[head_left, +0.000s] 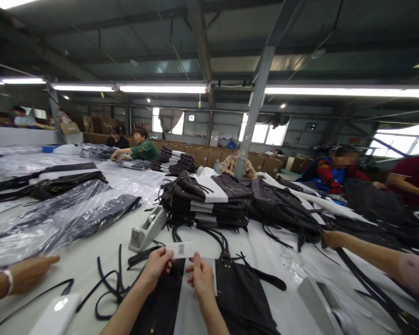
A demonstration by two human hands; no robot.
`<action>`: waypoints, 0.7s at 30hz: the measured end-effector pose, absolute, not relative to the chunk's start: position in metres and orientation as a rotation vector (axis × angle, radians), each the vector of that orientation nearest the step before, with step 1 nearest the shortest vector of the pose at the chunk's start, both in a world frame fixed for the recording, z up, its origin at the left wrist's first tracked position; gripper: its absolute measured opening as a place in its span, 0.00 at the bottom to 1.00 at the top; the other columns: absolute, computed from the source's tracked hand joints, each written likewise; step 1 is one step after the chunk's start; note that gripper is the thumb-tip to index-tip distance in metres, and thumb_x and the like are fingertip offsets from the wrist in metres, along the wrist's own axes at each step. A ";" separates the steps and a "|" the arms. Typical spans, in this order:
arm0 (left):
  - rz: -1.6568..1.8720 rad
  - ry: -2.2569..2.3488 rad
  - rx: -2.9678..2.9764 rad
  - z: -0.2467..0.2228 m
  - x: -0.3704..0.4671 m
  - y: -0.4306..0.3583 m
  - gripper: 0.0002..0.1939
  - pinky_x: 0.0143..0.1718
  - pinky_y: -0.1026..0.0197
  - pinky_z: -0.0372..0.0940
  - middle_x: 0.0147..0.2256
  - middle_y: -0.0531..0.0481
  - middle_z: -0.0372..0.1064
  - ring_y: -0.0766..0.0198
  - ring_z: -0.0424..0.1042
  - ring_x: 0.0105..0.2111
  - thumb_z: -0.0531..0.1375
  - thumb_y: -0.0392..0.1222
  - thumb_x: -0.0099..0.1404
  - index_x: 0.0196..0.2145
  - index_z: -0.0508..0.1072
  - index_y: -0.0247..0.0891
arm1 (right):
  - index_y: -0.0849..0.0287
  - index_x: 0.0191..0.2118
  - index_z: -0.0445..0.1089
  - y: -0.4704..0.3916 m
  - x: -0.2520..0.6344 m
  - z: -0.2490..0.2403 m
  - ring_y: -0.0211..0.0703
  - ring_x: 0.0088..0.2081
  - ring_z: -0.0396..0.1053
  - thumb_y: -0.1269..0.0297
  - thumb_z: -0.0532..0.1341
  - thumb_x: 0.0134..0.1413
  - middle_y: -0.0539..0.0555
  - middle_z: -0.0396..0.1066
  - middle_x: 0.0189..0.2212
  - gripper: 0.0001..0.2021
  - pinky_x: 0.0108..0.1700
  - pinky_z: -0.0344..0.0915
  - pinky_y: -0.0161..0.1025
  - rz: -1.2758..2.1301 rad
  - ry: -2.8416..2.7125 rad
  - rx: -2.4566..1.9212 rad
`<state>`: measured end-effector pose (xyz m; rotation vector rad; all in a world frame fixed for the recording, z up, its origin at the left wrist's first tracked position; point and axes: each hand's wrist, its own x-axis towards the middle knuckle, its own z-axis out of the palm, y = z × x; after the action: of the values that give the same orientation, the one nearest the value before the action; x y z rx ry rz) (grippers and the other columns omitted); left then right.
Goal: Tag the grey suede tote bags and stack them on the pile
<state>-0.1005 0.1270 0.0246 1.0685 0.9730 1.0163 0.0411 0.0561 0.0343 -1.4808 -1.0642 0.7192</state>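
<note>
A dark bag [240, 291] with a white paper band [192, 311] around it lies on the white table in front of me. Above the bag, my left hand [158, 264] pinches the left end of a small clear label [180, 250] that bears a barcode. My right hand [200, 274] is over the paper band near the label's right end, its fingers apart and slightly curled. The bag's straps and buckle [226, 258] lie just beyond my hands.
Tape dispensers stand beyond my left hand [147, 229] and at the lower right [323, 304]. Behind is a stack of banded dark bags [206, 197]. Plastic-wrapped bags [87, 214] lie left. Other people's hands reach in at left [31, 274] and right [338, 239].
</note>
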 end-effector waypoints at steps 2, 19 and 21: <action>1.067 1.040 1.062 0.017 -0.111 0.133 0.20 0.16 0.71 0.55 0.21 0.55 0.64 0.74 0.60 0.17 0.63 0.53 0.49 0.32 0.68 0.33 | 0.60 0.28 0.73 0.044 0.038 0.037 0.43 0.28 0.69 0.45 0.43 0.61 0.56 0.70 0.25 0.29 0.31 0.62 0.36 0.505 -1.439 -1.631; 0.874 1.367 1.351 0.003 -0.123 0.131 0.07 0.10 0.69 0.44 0.11 0.57 0.58 0.70 0.54 0.09 0.56 0.41 0.50 0.23 0.68 0.35 | 0.55 0.39 0.70 0.025 0.029 0.036 0.43 0.36 0.71 0.80 0.51 0.49 0.51 0.73 0.33 0.17 0.37 0.58 0.35 0.304 -1.605 -1.879; 0.841 1.374 1.364 0.003 -0.117 0.131 0.06 0.10 0.69 0.44 0.11 0.56 0.60 0.70 0.55 0.09 0.56 0.41 0.50 0.21 0.67 0.35 | 0.55 0.37 0.70 0.026 0.028 0.037 0.42 0.35 0.70 0.79 0.51 0.50 0.51 0.72 0.32 0.16 0.36 0.57 0.34 0.296 -1.534 -1.841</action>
<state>-0.1171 0.1305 0.0035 1.3642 1.3743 0.8414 0.0284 0.0257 0.0370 -1.8410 -1.5338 0.2957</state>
